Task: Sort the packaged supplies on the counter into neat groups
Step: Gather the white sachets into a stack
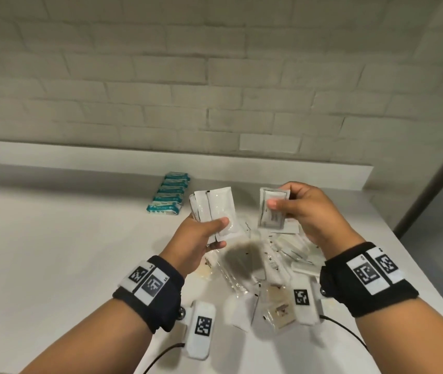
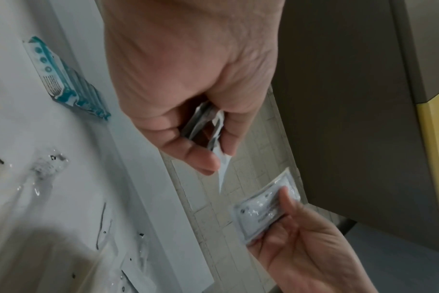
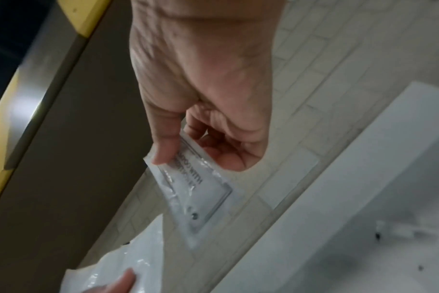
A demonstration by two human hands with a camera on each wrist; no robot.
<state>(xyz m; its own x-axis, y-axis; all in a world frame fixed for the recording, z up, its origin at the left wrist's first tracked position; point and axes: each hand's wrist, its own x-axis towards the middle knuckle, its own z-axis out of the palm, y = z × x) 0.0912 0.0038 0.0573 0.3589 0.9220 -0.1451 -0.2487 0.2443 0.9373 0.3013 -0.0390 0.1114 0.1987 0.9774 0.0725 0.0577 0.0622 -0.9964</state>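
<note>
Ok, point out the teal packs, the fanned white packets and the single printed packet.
teal packs (image 1: 169, 197): head view, middle of the row.
fanned white packets (image 1: 216, 205): head view, front packet's face.
single printed packet (image 1: 273, 211): head view, its printed label.

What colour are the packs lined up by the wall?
The lined-up packs are teal and white, clearest in the head view.

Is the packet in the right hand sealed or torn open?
Looks sealed: the packet pinched in the right hand shows an unbroken border seam and no torn edge.
</note>
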